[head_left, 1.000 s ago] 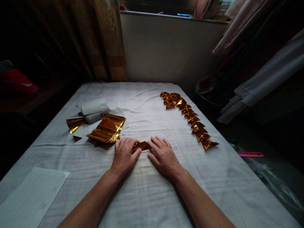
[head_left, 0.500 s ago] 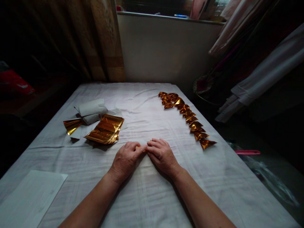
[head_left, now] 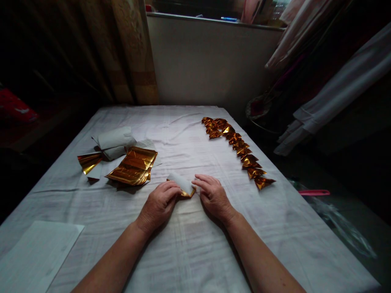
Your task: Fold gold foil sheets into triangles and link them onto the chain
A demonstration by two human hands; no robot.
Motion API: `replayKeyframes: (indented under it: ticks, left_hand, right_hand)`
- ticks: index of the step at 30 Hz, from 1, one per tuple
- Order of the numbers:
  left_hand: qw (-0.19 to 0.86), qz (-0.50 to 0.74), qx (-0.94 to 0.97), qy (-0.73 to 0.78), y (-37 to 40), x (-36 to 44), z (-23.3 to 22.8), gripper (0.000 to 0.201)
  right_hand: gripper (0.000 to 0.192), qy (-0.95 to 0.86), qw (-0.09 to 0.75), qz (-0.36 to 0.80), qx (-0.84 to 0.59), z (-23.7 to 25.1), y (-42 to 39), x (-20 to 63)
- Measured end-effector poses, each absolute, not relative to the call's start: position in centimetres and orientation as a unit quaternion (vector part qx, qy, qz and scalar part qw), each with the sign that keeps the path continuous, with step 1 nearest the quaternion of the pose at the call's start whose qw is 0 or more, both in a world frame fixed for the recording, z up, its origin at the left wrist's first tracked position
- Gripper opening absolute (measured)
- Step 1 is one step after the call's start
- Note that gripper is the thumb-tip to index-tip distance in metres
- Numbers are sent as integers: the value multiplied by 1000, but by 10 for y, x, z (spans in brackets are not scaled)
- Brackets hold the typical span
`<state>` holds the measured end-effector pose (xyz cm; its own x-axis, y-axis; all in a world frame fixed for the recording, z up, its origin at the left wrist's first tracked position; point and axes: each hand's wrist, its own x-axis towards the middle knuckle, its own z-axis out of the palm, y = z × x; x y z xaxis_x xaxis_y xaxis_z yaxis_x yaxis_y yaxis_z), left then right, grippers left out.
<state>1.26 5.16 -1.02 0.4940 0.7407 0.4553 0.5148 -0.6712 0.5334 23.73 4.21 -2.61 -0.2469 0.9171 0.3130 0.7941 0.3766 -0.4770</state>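
A white sheet lies at the near left corner of the tabletop, which is covered by a pale cloth. Both forearms reach in from the near edge toward the middle. The left hand rests on the cloth with its fingers curled onto a small folded foil piece, white side up with a gold edge showing at its near right corner. The right hand lies just beside it, fingers bent and touching the piece's right end, so the piece sits pinched between the two hands, low on the cloth near the middle of the tabletop.

Left of the hands, a little farther off, is a stack of flat gold sheets. Behind it lie crumpled white paper and a single gold fan-shaped piece. On the right, a row of folded gold pieces runs diagonally from near the right hand toward the far edge, each touching or overlapping the next. Beyond the tabletop stand a pale wall, a curtain on the left and hanging cloths on the right.
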Motion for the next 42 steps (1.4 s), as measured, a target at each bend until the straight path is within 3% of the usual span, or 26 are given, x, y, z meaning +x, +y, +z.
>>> replayKeyframes:
  ticks: [9,14,19,29,33,42]
  left_hand:
    - [200,308,861,353,56,8,-7,22]
    - [213,301,859,354,58,6,-8,22]
    - [256,316,831,379,60,1,-10,21]
    - [271,297,844,355,59,1,-8,11]
    - [235,275,854,374,58,2,-14,4]
    - [158,281,842,432,55,5,-15,17]
  right_hand:
    - [21,-807,294,88,-504,-29,42,235]
    - [29,-825,315,98,-459,-30,41,241]
    - [52,-847,261,144,-439,-21,35,239]
    - [10,-857,319,54,-401,-23,38,227]
    - [8,-867,300,70,-393,-18,35,224]
    - [10,-831,317,130,-439,-28,40,225]
